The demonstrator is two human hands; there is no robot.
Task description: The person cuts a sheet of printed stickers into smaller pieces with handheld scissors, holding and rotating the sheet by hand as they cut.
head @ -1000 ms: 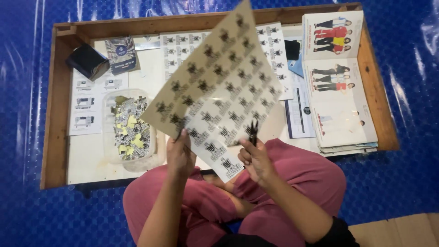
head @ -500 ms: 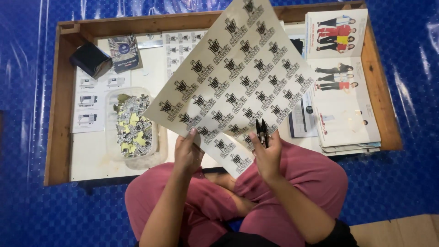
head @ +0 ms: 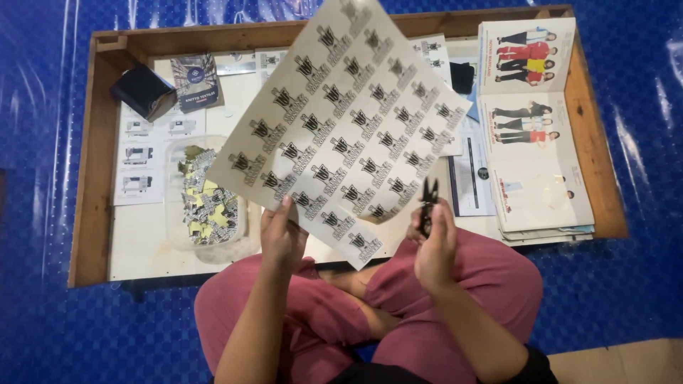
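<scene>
Left hand [head: 282, 238] pinches the lower edge of the printed label sheet [head: 340, 124], held tilted above the table's middle. It looks thin, light and floppy, best gripped at its margin. Right hand [head: 435, 245] is closed around small black snips [head: 427, 203].

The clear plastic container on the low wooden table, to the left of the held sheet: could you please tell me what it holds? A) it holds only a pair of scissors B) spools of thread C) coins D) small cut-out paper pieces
D: the clear plastic container holds a heap of small cut-out paper pieces, grey and yellowish, while the small black scissors are in the right hand.
</scene>
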